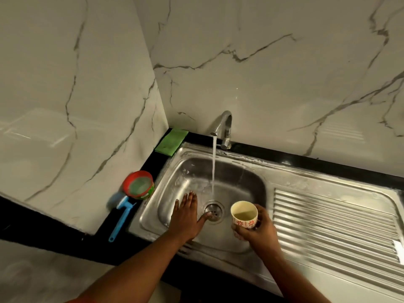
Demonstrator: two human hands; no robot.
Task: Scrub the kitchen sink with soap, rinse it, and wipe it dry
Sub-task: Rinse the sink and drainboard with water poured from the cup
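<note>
Sink [240, 184] sits in the black counter right in front, looks like the rinse stage to me. Tip: slosh cupfuls over the walls and rim, and sweep any suds toward the drain [214, 212] with a flat palm. Nearest, the right hand [260, 231] wraps the cup [244, 215], upright over the basin's front right. Left hand [187, 217] lies flat, fingers straight, thumb touching the drain. Just behind, the stream [213, 162] falls from the tap [225, 125].

You had no text you could read: the label on the red tub [138, 186] was too blurred.
</note>
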